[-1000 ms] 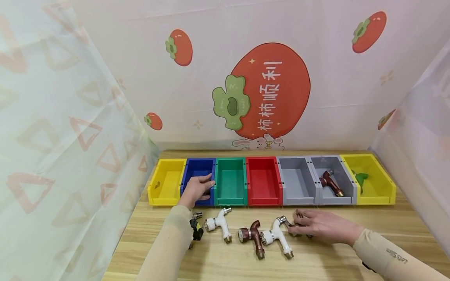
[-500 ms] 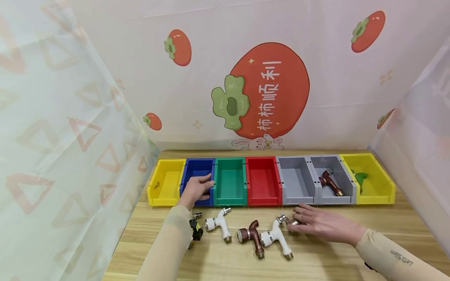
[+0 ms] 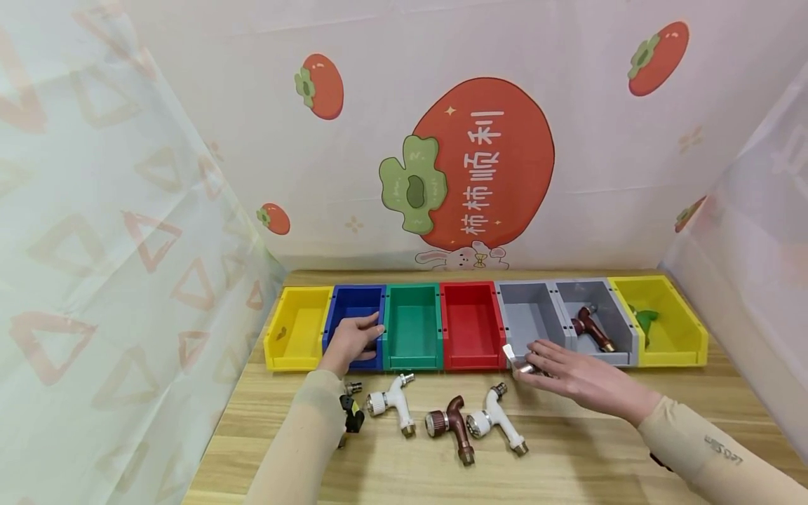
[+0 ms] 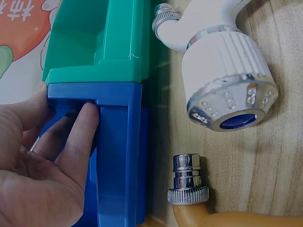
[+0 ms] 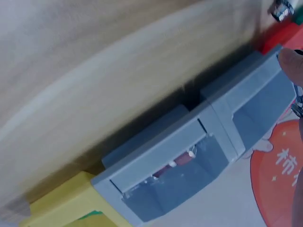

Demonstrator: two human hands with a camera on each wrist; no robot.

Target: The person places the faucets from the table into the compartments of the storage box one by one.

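My left hand (image 3: 351,342) grips the side wall of the blue bin (image 4: 118,101), where it meets the green bin (image 3: 414,330). Its fingers reach inside the blue bin, as the left wrist view shows. My right hand (image 3: 577,375) holds a shiny metal tap (image 3: 522,365) with a flat lever, over the front edge of the left grey bin (image 3: 529,312). Fingers hide much of this tap. On the table below lie a white tap (image 3: 499,421), a brown tap (image 3: 456,428) and a second white tap (image 3: 396,405).
A black-handled tap (image 3: 352,412) lies partly behind the left sleeve. The bin row also has a yellow bin (image 3: 297,361) at left, a red bin (image 3: 475,359), a right grey bin (image 3: 606,359) holding a brown tap, and a right yellow bin (image 3: 688,330) holding a green piece.
My right hand has lifted the metal tap off the table and carried it up and forward to the left grey bin's front edge. The nearby white tap has shifted slightly. The left hand stays put.
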